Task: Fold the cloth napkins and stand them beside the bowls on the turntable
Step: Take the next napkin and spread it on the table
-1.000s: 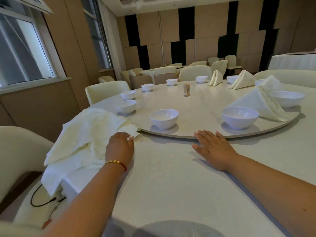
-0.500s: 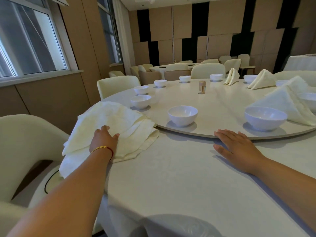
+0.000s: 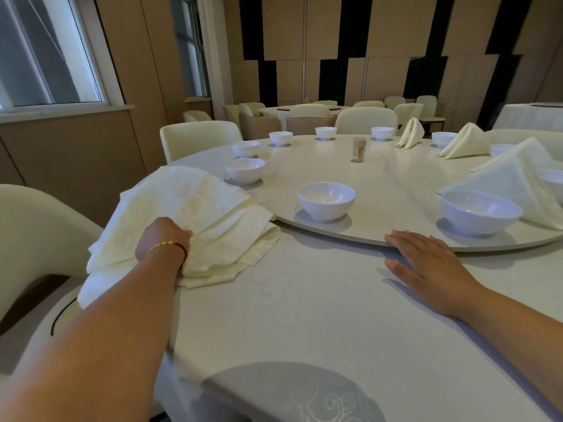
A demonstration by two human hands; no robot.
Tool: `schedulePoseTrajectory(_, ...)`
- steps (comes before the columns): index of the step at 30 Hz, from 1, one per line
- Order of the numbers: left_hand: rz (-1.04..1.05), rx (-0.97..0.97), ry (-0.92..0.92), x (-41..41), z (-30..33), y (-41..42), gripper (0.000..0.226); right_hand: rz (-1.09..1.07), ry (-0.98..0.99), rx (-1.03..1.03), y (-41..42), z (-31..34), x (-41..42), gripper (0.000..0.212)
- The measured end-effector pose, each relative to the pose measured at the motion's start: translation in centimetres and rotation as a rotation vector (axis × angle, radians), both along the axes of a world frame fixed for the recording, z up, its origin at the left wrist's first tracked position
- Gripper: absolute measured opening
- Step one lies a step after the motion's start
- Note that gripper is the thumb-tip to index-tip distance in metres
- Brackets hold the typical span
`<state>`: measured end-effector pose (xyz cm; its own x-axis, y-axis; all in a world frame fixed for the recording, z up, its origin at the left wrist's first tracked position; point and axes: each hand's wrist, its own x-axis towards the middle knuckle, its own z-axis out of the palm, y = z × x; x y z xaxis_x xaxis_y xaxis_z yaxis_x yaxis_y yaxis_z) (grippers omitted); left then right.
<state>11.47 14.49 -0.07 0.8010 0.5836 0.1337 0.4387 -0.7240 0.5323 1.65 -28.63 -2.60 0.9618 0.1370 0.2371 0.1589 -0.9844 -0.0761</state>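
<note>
A pile of cream cloth napkins [image 3: 195,214] lies on the table's left edge, partly hanging over it. My left hand [image 3: 163,239] rests on the pile with fingers curled into the cloth, gripping it. My right hand [image 3: 426,263] lies flat on the tablecloth, fingertips touching the rim of the round turntable [image 3: 396,236]. White bowls ring the turntable, the nearest one [image 3: 326,201] in the middle and another [image 3: 479,212] at the right. Folded napkins stand beside bowls at the right [image 3: 515,187] and far right [image 3: 463,144], [image 3: 409,134].
A small toothpick jar [image 3: 359,150] stands near the turntable's centre. Cream chairs surround the table, one close on my left [image 3: 36,226] and one behind the far-left bowls [image 3: 198,140]. Another set table [image 3: 304,110] stands further back.
My left hand has slid left across the napkin pile and its fingers have closed on the cloth. My right hand stays flat at the turntable's rim. The camera has turned slightly left.
</note>
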Motion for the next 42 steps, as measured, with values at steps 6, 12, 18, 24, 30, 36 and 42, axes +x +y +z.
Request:
schedulePoseTrajectory(6,-0.079,-0.159,0.065,-0.8,1.4,0.3,0.03,0.01,0.006,0.01,0.0,0.1,-0.2,0.104)
schedulePoseTrajectory(12,-0.296,-0.13,0.011,-3.4,3.9,-1.7,0.031,0.023,0.008,0.02,0.0,0.3,-0.4,0.082)
schedulePoseTrajectory(18,-0.615,0.097,0.107,-8.3,5.6,-7.8,0.035,0.036,-0.047,0.333,-0.3,1.4,-1.1,0.048)
schedulePoseTrajectory(24,-0.926,-0.26,0.182,-12.3,4.2,-16.8,0.038,0.045,-0.315,0.615,0.1,4.8,-4.6,0.046)
schedulePoseTrajectory(30,-1.142,-1.035,0.247,-16.0,1.7,-26.8,0.014,0.118,-0.539,0.845,1.2,7.4,-8.5,0.05)
schedulePoseTrajectory(36,-1.244,-1.107,0.239,-17.7,0.9,-28.6,0.006,0.257,-0.392,0.82,1.8,8.0,-11.0,0.047)
schedulePoseTrajectory(42,-1.278,-0.367,0.027,-17.5,2.0,-22.2,0.007,0.391,0.085,0.537,2.5,6.7,-12.8,0.046)
